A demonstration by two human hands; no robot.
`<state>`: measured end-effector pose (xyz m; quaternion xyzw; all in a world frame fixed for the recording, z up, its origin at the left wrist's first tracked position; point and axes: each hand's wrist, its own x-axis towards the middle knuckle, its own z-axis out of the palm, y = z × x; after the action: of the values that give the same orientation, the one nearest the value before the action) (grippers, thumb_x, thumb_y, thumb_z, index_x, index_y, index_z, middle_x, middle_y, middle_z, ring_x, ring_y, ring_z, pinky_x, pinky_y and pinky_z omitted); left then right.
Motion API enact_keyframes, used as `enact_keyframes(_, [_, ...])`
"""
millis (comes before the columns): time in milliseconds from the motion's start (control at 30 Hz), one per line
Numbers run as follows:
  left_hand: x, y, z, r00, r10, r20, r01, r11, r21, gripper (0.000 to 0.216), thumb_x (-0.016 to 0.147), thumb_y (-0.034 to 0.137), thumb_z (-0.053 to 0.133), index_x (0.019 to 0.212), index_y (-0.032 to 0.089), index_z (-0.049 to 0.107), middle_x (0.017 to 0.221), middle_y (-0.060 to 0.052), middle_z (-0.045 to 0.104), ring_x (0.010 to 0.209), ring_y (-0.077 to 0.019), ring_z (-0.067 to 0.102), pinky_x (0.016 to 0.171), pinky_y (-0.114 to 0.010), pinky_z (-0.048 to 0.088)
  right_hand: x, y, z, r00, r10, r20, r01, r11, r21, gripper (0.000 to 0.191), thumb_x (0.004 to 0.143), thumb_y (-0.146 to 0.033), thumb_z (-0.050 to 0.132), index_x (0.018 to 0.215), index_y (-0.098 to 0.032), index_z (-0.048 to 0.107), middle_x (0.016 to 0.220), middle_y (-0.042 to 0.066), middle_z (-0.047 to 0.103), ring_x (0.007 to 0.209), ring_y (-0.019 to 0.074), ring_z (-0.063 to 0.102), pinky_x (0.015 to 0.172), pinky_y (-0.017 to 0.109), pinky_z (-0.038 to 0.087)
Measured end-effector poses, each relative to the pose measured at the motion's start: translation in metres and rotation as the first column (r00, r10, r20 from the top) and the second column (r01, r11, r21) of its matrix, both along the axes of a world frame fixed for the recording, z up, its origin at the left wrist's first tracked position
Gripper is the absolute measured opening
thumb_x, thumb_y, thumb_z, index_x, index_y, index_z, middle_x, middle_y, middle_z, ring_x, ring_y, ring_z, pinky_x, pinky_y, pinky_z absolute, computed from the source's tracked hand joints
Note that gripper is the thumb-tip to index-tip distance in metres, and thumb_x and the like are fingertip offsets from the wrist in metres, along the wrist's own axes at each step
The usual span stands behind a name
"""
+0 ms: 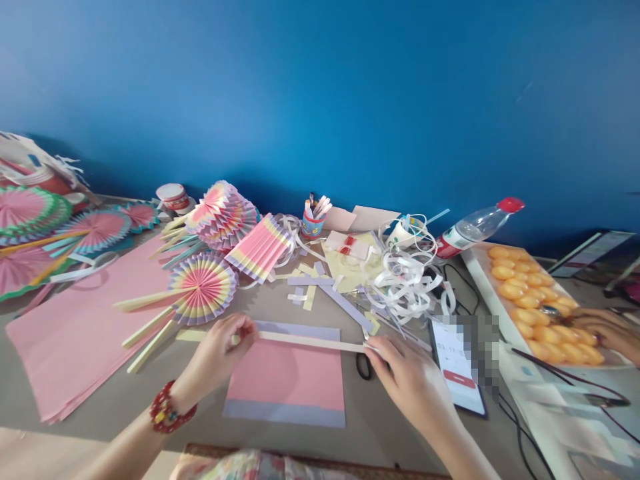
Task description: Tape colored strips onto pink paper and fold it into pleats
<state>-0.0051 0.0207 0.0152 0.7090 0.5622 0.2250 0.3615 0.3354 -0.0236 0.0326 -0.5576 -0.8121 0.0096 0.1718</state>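
A narrow pale strip [313, 342], paper or tape, is stretched between my two hands. My left hand [234, 343], with a red beaded bracelet at the wrist, pinches its left end. At the other end, my right hand [400, 367] has thumb and fingers closed on the strip. Beneath it lies a pink sheet [287, 377] with lilac bands along its far and near edges. The strip runs near the far lilac band; whether it touches the sheet I cannot tell. A black scissor handle [364, 366] shows beside my right hand, partly covered.
Pink sheets [95, 327] and folded paper fans [203, 287] lie left. Behind are a pen cup [314, 223], paper scraps and curled white strips [405, 287]. A phone [457, 373], a bottle [475, 227] and a tray of orange items [535, 300] stand right, with another person's hand [605, 330].
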Motion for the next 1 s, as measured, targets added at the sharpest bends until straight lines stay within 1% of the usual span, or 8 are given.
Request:
enact_keyframes(100, [-0.007, -0.001, -0.006, 0.999, -0.004, -0.054, 0.006, 1.0, 0.022, 0.019, 0.091, 0.032, 0.048, 0.078, 0.02, 0.055, 0.078, -0.002, 0.061, 0.074, -0.0184, 0.057, 0.062, -0.025, 0.042, -0.009, 0.001, -0.001, 0.999, 0.014, 0.042, -0.012, 0.999, -0.048, 0.026, 0.099, -0.023, 0.04, 0.083, -0.021, 0.06, 0.073, 0.001, 0.06, 0.068, 0.0153, 0.056, 0.066, 0.027, 0.035])
enact_keyframes(200, [-0.013, -0.002, -0.011, 0.992, 0.0, -0.126, 0.011, 0.997, 0.079, 0.018, 0.091, 0.029, 0.048, 0.078, 0.02, 0.055, 0.078, -0.002, 0.062, 0.075, -0.0193, 0.058, 0.069, -0.028, 0.043, -0.02, 0.006, -0.003, 0.994, 0.037, 0.106, -0.033, 0.999, -0.034, 0.029, 0.098, -0.018, 0.039, 0.078, -0.019, 0.059, 0.071, 0.002, 0.058, 0.069, 0.0157, 0.054, 0.068, 0.028, 0.034])
enact_keyframes(300, [-0.015, -0.002, -0.012, 0.982, 0.024, -0.189, 0.003, 0.99, 0.144, 0.015, 0.09, 0.025, 0.047, 0.079, 0.02, 0.056, 0.081, -0.003, 0.062, 0.077, -0.0203, 0.058, 0.073, -0.031, 0.042, -0.028, 0.011, -0.006, 0.983, 0.067, 0.17, -0.064, 0.998, -0.023, 0.028, 0.095, -0.012, 0.041, 0.073, -0.019, 0.057, 0.068, 0.002, 0.056, 0.068, 0.0166, 0.052, 0.067, 0.03, 0.032])
enact_keyframes(367, [-0.015, -0.002, -0.011, 0.979, 0.035, -0.2, -0.003, 0.987, 0.162, 0.015, 0.09, 0.023, 0.045, 0.08, 0.02, 0.055, 0.082, -0.003, 0.062, 0.078, -0.0205, 0.058, 0.073, -0.031, 0.043, -0.032, 0.012, -0.008, 0.977, 0.08, 0.199, -0.077, 0.997, -0.025, 0.025, 0.091, -0.008, 0.044, 0.072, -0.02, 0.056, 0.068, 0.002, 0.055, 0.067, 0.0173, 0.051, 0.066, 0.031, 0.031])
enact_keyframes(600, [-0.016, -0.007, -0.015, 0.977, 0.081, -0.196, -0.061, 0.993, 0.106, 0.012, 0.089, 0.02, 0.043, 0.082, 0.021, 0.053, 0.081, -0.003, 0.06, 0.07, -0.018, 0.057, 0.066, -0.027, 0.043, -0.038, 0.013, -0.013, 0.961, 0.115, 0.251, -0.115, 0.993, -0.015, 0.022, 0.076, -0.001, 0.048, 0.073, -0.022, 0.054, 0.067, 0.003, 0.055, 0.066, 0.0202, 0.05, 0.068, 0.034, 0.031])
enact_keyframes(733, [-0.017, -0.011, -0.016, 0.976, 0.087, -0.199, -0.075, 0.995, 0.064, 0.012, 0.089, 0.018, 0.043, 0.083, 0.021, 0.053, 0.081, -0.003, 0.06, 0.071, -0.0171, 0.056, 0.065, -0.027, 0.042, -0.039, 0.014, -0.013, 0.958, 0.133, 0.254, -0.135, 0.991, -0.012, 0.022, 0.074, -0.001, 0.049, 0.073, -0.022, 0.053, 0.066, 0.002, 0.055, 0.066, 0.0205, 0.051, 0.069, 0.036, 0.031])
enact_keyframes(900, [-0.016, -0.007, -0.019, 0.962, 0.112, -0.247, -0.091, 0.991, 0.097, 0.013, 0.09, 0.019, 0.043, 0.082, 0.021, 0.053, 0.08, -0.002, 0.059, 0.069, -0.0171, 0.055, 0.064, -0.026, 0.041, -0.04, 0.018, -0.012, 0.947, 0.149, 0.286, -0.141, 0.989, -0.05, 0.021, 0.072, -0.001, 0.051, 0.073, -0.022, 0.054, 0.068, 0.003, 0.057, 0.068, 0.0223, 0.053, 0.07, 0.038, 0.032])
enact_keyframes(1000, [-0.014, -0.004, -0.02, 0.949, 0.127, -0.288, -0.094, 0.987, 0.127, 0.013, 0.09, 0.02, 0.043, 0.081, 0.021, 0.053, 0.079, -0.002, 0.058, 0.069, -0.0172, 0.055, 0.062, -0.026, 0.04, -0.042, 0.022, -0.012, 0.942, 0.147, 0.301, -0.134, 0.989, -0.062, 0.021, 0.072, -0.001, 0.053, 0.071, -0.022, 0.054, 0.066, 0.003, 0.056, 0.066, 0.0226, 0.052, 0.068, 0.038, 0.032])
